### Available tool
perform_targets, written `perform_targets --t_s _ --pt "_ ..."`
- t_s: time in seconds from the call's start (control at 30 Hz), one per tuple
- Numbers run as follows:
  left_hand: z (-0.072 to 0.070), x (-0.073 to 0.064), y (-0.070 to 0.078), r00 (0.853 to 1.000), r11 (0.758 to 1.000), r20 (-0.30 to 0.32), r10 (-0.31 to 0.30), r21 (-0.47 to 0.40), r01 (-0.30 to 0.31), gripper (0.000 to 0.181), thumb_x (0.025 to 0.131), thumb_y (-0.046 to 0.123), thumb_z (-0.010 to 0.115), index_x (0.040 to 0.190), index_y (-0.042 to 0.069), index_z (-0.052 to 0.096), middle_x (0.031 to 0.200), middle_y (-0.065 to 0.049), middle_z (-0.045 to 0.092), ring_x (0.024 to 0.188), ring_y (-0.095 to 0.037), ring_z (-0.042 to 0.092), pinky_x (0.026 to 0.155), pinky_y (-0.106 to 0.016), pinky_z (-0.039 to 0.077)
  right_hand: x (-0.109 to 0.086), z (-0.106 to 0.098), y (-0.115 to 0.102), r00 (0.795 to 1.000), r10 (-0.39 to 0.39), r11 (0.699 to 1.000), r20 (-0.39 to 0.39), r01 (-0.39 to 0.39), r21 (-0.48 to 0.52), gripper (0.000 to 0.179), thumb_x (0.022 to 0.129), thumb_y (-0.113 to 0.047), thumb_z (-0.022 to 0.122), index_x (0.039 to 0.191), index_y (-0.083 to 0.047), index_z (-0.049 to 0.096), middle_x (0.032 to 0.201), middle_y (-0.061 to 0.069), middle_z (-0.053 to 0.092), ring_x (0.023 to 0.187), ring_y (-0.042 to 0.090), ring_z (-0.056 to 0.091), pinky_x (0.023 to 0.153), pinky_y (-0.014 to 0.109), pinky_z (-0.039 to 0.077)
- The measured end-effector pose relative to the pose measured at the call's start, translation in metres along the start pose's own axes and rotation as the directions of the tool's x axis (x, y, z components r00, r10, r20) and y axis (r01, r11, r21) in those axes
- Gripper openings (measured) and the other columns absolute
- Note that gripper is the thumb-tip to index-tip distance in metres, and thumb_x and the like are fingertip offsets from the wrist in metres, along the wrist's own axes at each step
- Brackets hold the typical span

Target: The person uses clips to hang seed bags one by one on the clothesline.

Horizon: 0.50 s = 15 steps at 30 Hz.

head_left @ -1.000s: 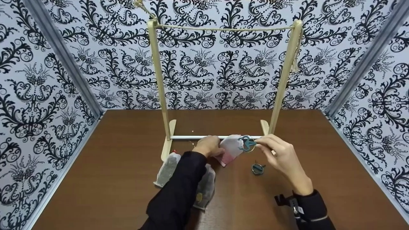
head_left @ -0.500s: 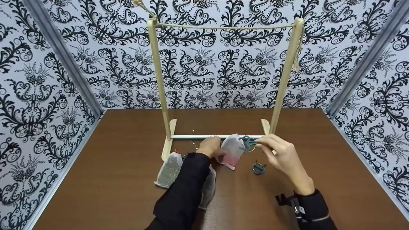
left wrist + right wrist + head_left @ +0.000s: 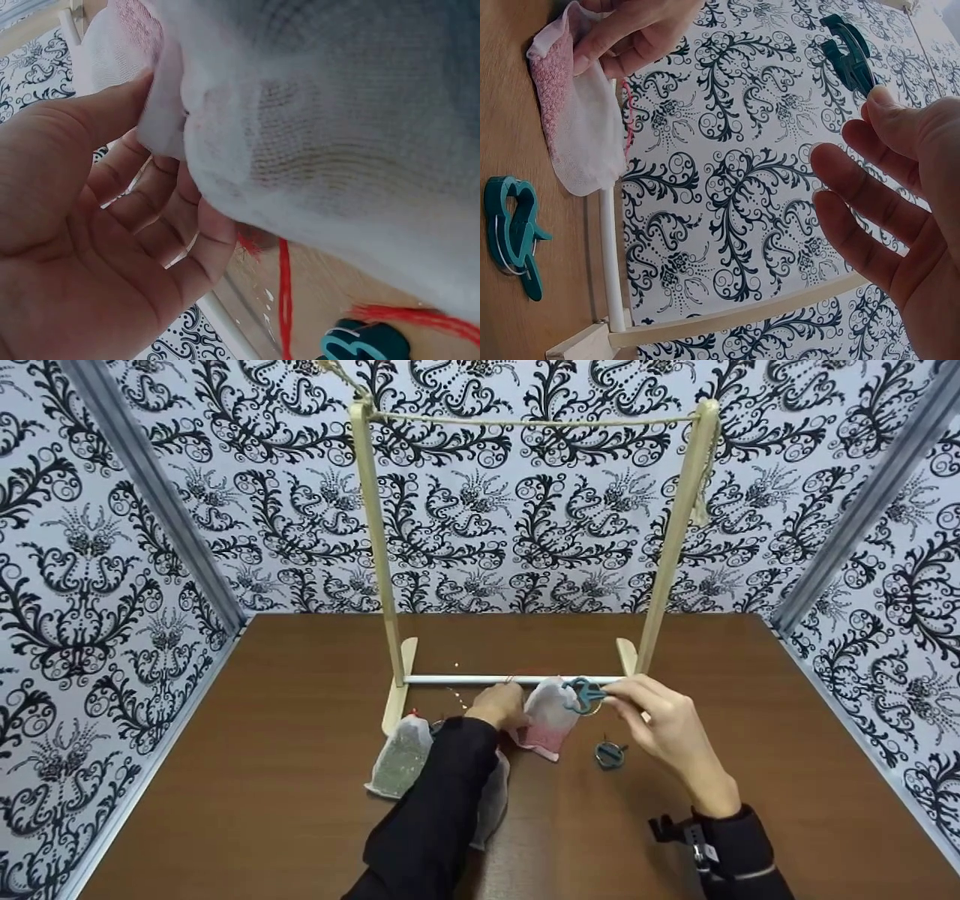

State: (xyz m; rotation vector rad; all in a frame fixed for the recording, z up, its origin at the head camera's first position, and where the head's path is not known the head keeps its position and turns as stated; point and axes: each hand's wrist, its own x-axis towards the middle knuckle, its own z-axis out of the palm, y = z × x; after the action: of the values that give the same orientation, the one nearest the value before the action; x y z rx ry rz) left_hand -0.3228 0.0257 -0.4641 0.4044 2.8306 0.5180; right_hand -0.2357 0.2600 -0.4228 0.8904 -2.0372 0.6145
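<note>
My left hand pinches a white mesh pouch with pink grains in its lower part. In the left wrist view the thumb presses the pouch's edge against the fingers. My right hand, to the right of the pouch, pinches a green plastic clothespin with a wire ring between thumb and forefinger; its other fingers are loosely bent. Another mesh pouch with greenish filling lies left of my left sleeve. A third, greyer pouch is partly hidden under that sleeve.
A second green clothespin lies on the table. Another shows near red string. Behind my hands stands a wooden frame with a white bottom rod and a rope strung across its top.
My left hand has shifted slightly right, and the pink-grained pouch has turned so its bottom edge swings to the right. The right hand stays nearly still with its clothespin.
</note>
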Motion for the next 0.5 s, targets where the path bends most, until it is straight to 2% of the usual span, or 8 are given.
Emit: perform_targets --t_s 0.13,0.27,0.37,0.5 --pt "0.0008 0.0002 -0.0006 1.000 1.000 -0.001 0.003 0.016 -0.003 0.041 0.086 0.031 0.082 0.061 0.016 0.053 0.081 -0.002 0.070 0.079 -0.019 0.059 0.076 -0.036 0.053 -0.0005 0.0002 0.0004 1.000 0.001 1.000 -0.002 -0.001 0.002 0.031 0.076 0.010 0.082 0.101 -0.006 0.076 0.096 0.004 0.076 0.077 0.012 0.068 0.066 0.021 0.050" --pt "0.0018 0.0012 -0.0011 1.000 0.999 -0.006 0.006 0.034 -0.006 0.040 0.085 0.032 0.083 0.063 0.014 0.055 0.094 -0.007 0.076 0.083 -0.020 0.062 0.084 -0.038 0.057 -0.0010 0.0003 0.0005 1.000 0.006 1.000 0.000 -0.006 0.007 0.031 0.076 0.011 0.082 0.101 -0.005 0.075 0.097 0.004 0.076 0.076 0.011 0.068 0.066 0.020 0.051" --pt "0.0012 0.0017 -0.0012 1.000 0.999 -0.008 0.012 0.045 -0.012 0.039 0.085 0.032 0.083 0.063 0.015 0.056 0.091 -0.004 0.076 0.080 -0.018 0.061 0.081 -0.037 0.056 -0.0010 0.0004 0.0007 1.000 0.015 1.000 0.001 -0.015 0.012 0.029 0.077 0.011 0.081 0.101 -0.004 0.074 0.096 0.004 0.075 0.074 0.009 0.066 0.065 0.019 0.050" --pt "-0.0017 0.0025 -0.0011 0.999 0.997 -0.018 0.051 0.058 -0.050 0.037 0.085 0.028 0.081 0.060 0.017 0.056 0.072 0.002 0.067 0.071 -0.015 0.056 0.068 -0.031 0.048 -0.0007 0.0005 0.0009 1.000 0.026 1.000 0.000 -0.026 0.014 0.029 0.078 0.011 0.080 0.101 -0.004 0.074 0.094 0.003 0.073 0.071 0.007 0.060 0.062 0.019 0.047"
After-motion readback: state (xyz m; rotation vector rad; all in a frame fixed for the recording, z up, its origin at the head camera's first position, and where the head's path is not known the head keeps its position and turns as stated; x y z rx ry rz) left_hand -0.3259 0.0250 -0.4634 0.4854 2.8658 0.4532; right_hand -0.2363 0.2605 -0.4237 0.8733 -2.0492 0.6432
